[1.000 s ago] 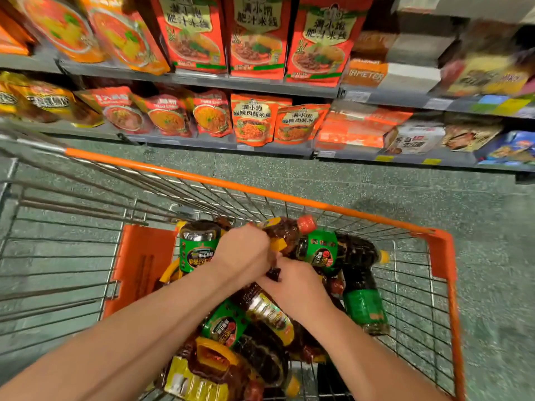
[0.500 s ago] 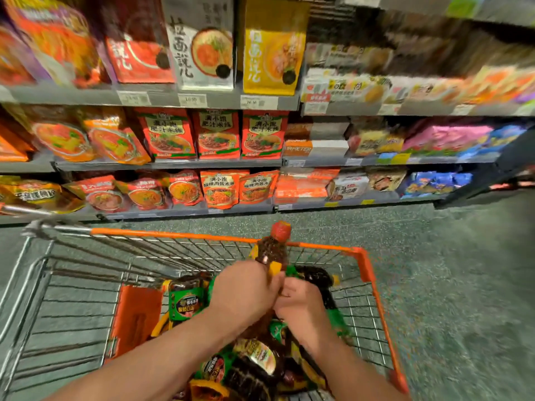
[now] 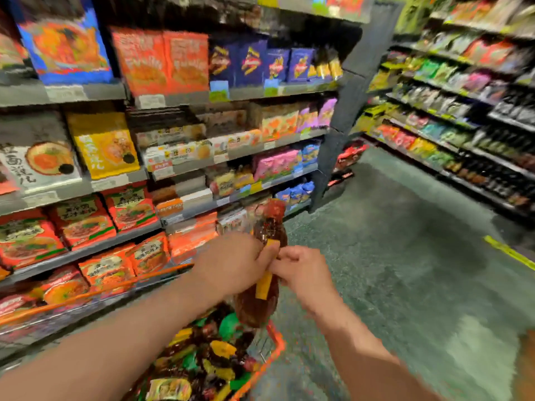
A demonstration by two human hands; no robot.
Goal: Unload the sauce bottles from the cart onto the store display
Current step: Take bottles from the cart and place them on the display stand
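A dark sauce bottle point(image 3: 267, 227) with a red cap and a yellow handle is held upright above the cart. My left hand point(image 3: 231, 264) grips it around the neck and handle. My right hand point(image 3: 301, 272) pinches the bottle's right side by the yellow handle. Below, the orange-rimmed wire cart point(image 3: 276, 341) holds several more dark bottles point(image 3: 202, 357) with green and yellow labels, lying in a heap. The frame is blurred by motion.
Shelves of noodle packets point(image 3: 130, 206) run along the left, close to the cart. A grey shelf post point(image 3: 344, 111) stands ahead. More stocked shelves point(image 3: 463, 117) line the right side of a green-grey aisle floor point(image 3: 405, 256).
Both hands have lifted the red-capped bottle up out of the cart. The view has swung up and to the right, toward the aisle.
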